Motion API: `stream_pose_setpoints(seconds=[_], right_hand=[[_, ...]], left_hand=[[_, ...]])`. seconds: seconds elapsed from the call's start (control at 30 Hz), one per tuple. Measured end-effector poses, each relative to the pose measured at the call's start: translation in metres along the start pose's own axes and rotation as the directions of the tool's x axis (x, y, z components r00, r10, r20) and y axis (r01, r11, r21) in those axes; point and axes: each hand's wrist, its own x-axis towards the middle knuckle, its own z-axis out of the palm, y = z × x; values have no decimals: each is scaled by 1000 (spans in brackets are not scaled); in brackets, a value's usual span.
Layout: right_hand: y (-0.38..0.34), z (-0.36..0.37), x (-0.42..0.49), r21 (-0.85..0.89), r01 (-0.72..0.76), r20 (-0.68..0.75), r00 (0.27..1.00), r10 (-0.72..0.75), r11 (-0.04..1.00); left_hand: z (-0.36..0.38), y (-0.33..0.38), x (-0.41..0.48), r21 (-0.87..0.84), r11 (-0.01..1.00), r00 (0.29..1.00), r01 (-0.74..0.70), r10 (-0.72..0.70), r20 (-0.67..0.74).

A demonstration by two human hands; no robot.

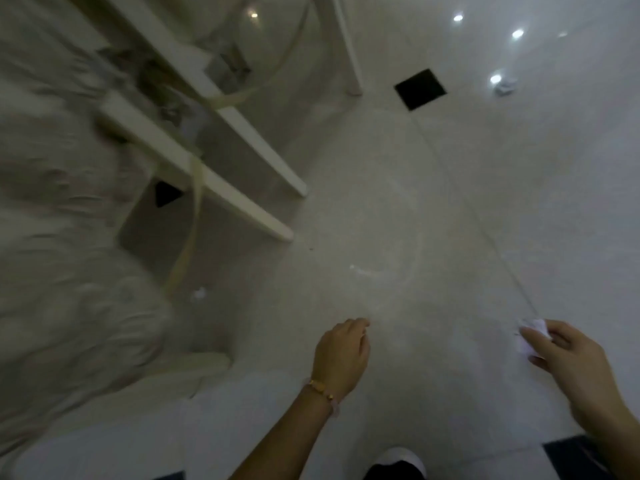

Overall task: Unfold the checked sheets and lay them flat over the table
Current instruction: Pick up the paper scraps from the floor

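White scrap [525,347] between fingers [540,339] of right hand [575,372]

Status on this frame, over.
Left hand loosely curled, empty. Right hand pinching white scrap. Pale cloth blurred far left, untouched. White furniture legs beside it.

Grey floor [415,202], black square [419,89], white scrap [533,336], perhaps whitish cloth [52,202].

Bare floor [433,220] lies open ahead and to the right, with a dark square [420,89] far ahead. Leftward, slanting white bars [221,188] and blurred pale cloth [52,209] stand in the way.
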Motion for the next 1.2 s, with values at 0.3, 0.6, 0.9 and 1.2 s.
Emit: stream_pose_setpoints(seconds=[0.3,0.6,0.9,1.2], right_hand=[[-16,107,20,-142,94,279,959,-52,985],[15,199,79,-230,294,413,893,-180,928],[38,205,85,-229,276,496,858,-132,934],[46,185,86,-373,213,456,890,-22,903]], left_hand=[[-26,-108,-24,-293,839,854,459,-507,-114],[12,-245,20,-288,770,753,570,-629,-192],[-3,-354,46,-309,635,502,708,-760,-413],[-1,-366,54,-330,670,516,665,-731,-446]])
